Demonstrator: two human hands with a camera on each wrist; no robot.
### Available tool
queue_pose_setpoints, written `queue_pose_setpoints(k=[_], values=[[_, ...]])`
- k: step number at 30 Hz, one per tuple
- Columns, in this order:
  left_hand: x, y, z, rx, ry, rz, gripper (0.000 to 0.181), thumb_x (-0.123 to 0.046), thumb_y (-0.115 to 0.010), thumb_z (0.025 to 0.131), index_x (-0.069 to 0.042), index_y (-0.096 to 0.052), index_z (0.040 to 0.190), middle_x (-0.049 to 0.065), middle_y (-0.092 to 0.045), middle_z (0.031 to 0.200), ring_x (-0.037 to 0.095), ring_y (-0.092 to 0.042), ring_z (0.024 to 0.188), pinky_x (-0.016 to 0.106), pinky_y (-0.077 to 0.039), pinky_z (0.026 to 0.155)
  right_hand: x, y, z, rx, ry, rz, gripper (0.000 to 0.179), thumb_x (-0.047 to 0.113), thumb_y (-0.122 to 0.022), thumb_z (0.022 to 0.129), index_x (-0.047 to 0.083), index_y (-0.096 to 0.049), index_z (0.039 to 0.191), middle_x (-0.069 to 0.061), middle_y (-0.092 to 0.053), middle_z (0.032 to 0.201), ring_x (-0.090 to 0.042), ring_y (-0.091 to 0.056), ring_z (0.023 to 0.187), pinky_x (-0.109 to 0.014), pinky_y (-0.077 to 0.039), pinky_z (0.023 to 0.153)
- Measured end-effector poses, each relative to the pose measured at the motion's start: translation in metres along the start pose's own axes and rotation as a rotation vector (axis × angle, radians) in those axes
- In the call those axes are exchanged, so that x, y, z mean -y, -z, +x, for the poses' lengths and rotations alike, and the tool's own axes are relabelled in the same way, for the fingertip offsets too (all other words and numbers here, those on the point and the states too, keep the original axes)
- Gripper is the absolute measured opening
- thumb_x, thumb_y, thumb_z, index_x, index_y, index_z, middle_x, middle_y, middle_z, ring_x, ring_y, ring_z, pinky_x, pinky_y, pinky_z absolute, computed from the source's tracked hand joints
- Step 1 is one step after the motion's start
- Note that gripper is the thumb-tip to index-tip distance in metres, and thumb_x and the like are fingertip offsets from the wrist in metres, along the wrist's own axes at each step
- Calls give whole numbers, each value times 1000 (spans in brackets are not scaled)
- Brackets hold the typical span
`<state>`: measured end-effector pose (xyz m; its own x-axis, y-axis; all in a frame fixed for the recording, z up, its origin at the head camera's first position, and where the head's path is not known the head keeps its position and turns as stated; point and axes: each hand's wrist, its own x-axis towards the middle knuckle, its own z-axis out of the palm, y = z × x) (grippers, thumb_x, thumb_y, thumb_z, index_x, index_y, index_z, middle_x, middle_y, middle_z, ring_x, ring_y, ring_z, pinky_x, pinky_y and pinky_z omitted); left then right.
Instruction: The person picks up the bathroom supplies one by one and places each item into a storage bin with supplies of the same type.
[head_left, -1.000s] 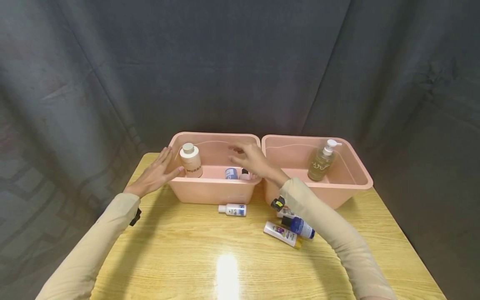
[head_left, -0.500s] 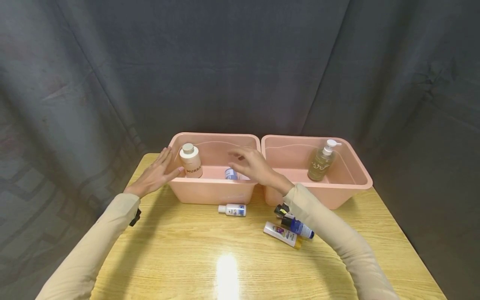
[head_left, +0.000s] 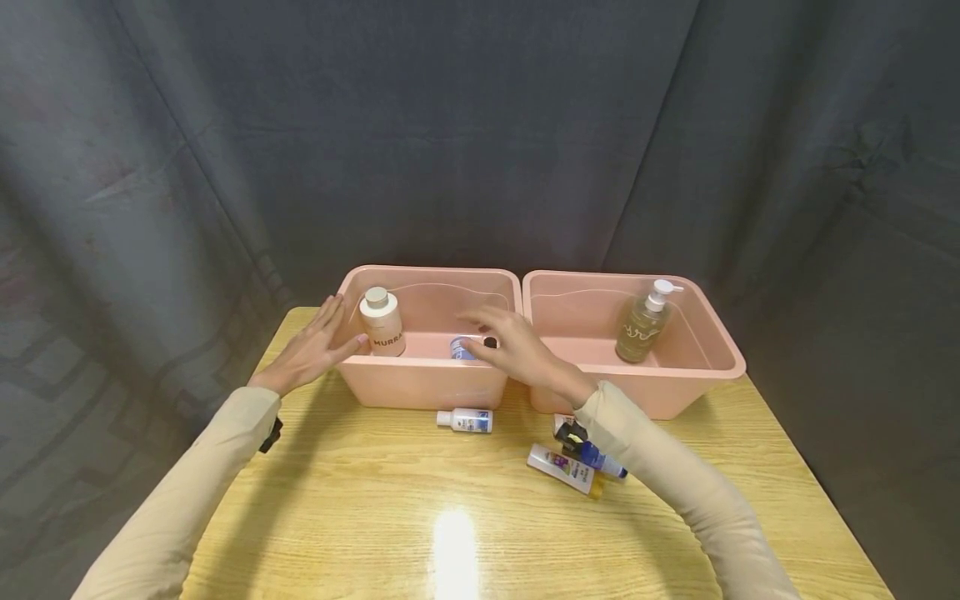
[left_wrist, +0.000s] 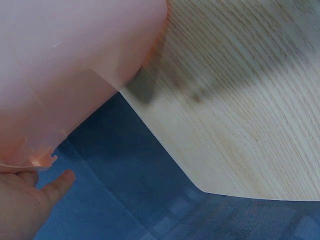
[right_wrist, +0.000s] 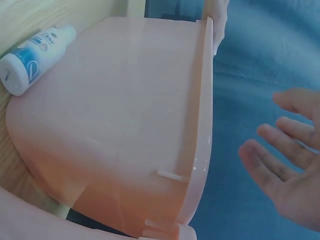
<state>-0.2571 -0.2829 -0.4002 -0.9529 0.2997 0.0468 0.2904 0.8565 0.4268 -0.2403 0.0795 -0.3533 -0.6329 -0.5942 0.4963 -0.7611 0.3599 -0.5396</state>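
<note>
My left hand [head_left: 313, 346] rests with straight fingers on the left rim of the left pink bin [head_left: 420, 385]. In the left wrist view, the fingers of that hand [left_wrist: 30, 202] lie against the rim. Over the right part of this bin hovers my right hand [head_left: 510, 340], fingers loosely bent and nothing held; the right wrist view shows this hand [right_wrist: 292, 155] apart from the rim. Inside the bin, a white MURRA bottle [head_left: 382, 323] stands at the left. A blue-labelled container [head_left: 460, 348] and a black cap [head_left: 491, 342] show beneath the right hand, partly hidden.
The right pink bin [head_left: 600, 382] holds a pump bottle [head_left: 641, 329]. In front lie a small white Dove bottle [right_wrist: 40, 57], a white tube [head_left: 561, 468] with a yellow cap, and a blue bottle [head_left: 600, 458] partly under the right sleeve. A dark curtain [head_left: 480, 133] hangs behind.
My right hand has shifted a little right and toward me over the left bin, uncovering the black cap again. The left hand has stayed on the rim.
</note>
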Motion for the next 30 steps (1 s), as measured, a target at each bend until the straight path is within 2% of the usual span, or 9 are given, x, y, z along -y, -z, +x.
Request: queue_pose_setpoints(k=[11,17,21,24,30], values=[[0,-1,1,-6,-12,0,91,-61,-42,98,-4,-3,158,9,9,165,27,8,150,65,-14,113,5,-5,-13,-20,45,5,36,7,-72,90,0,-66,125,-13,-66,123,-24,-64,106,-29,-53,87],[0,-1,2,-2,-6,1,91,-62,-42,98,-6,-2,158,7,10,165,26,8,150,65,-13,113,6,-5,-20,-16,40,27,35,12,-71,92,3,-66,125,-9,-66,122,-19,-63,107,-36,-54,88],[-1,-1,2,-4,-6,2,91,-61,-43,99,-6,-1,158,9,9,165,28,7,150,66,-13,113,6,-5,-24,-27,67,7,33,12,-72,92,4,-67,124,-6,-67,119,-15,-64,102,-29,-53,87],[-1,-1,3,-4,-6,3,90,-59,-43,99,-6,-1,158,9,9,165,29,7,150,66,-13,113,5,-6,-25,-39,103,1,33,9,-73,91,3,-68,122,-8,-68,117,-16,-65,100,-24,-53,87],[0,-1,3,1,-1,-4,90,-59,-44,99,-7,1,158,4,13,164,27,9,150,66,-12,112,5,-9,-29,-29,128,24,34,6,-74,89,1,-67,122,-12,-68,118,-20,-67,97,-37,-57,83]])
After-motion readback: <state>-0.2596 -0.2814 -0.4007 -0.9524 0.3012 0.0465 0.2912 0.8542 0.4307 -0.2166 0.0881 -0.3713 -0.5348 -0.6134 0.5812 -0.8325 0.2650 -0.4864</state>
